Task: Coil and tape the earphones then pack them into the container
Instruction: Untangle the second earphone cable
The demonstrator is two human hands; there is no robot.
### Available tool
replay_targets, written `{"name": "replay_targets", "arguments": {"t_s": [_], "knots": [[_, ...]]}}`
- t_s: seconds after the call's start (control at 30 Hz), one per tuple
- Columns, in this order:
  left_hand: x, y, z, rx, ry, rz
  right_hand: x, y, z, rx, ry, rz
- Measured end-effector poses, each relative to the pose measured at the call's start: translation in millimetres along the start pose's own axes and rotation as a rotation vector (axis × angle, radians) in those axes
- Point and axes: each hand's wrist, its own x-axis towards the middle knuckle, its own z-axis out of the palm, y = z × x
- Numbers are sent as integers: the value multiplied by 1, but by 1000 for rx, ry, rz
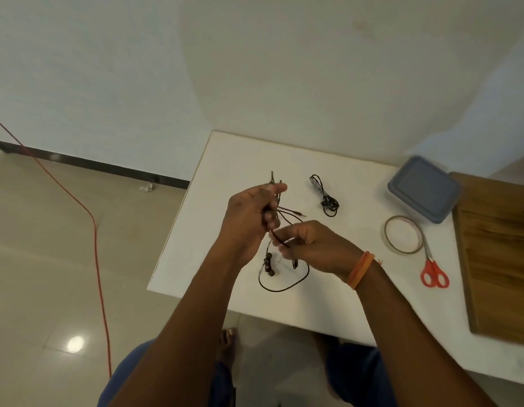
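Observation:
My left hand (252, 212) grips a bunch of black earphone cable above the white table (225, 160), with loops and a jack plug sticking out past its fingers. My right hand (307, 245) pinches the same black earphones (284, 286) lower down; the cable hangs in a loop to the table with the earbuds dangling near my left wrist. A second pair of earphones (325, 198) lies bundled on the table behind. The grey lidded container (423, 192) sits at the right. A roll of clear tape (403, 239) lies in front of it.
Red-handled scissors (433, 271) lie beside the tape roll. A wooden board (501, 259) covers the table's right end. A red cord (93, 230) runs across the tiled floor at the left. My knees and a bare foot show below the table edge.

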Motion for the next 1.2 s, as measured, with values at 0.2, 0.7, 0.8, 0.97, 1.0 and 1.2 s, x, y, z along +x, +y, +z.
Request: {"name": "replay_targets", "arguments": {"t_s": [0.2,0.7,0.8,0.97,1.0,1.2], "knots": [[-10,-4,9,571,-143,98,-1,-10,-18,861,72,-9],[7,-2,-15,1110,-39,109,-6,8,-56,1377,492,-121],[10,-5,-23,1227,-11,10,-6,11,-60,1415,522,-104],[11,-14,-21,1243,-72,-72,-4,2,-45,1334,474,-83],[11,-14,-19,1266,-79,-48,-3,0,-42,1318,457,-79],[5,-7,-9,1197,-155,18,-4,-2,-30,1081,382,10]]}}
